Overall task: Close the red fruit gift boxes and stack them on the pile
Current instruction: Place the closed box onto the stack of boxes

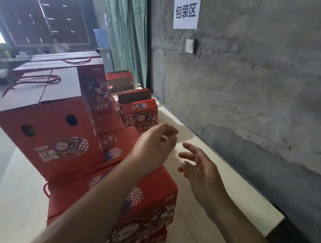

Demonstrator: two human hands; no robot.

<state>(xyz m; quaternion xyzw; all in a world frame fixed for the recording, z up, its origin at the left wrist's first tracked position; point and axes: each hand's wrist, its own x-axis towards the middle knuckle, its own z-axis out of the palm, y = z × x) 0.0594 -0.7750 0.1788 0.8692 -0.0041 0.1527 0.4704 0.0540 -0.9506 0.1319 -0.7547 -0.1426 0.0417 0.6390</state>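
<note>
Both hands, left hand [153, 148] and right hand [200, 164], hang empty, fingers loosely spread. Reach far to the open box [138, 109]; fold flaps flat before lifting.

We see 2 bare forearms reaching in from the bottom edge, with no sleeve, glove, watch or ring on either. The left hand [153, 148] and the right hand [200, 166] are both uncovered to the fingertips. Each forearm is slim, and the nails look short and unpainted.
</note>
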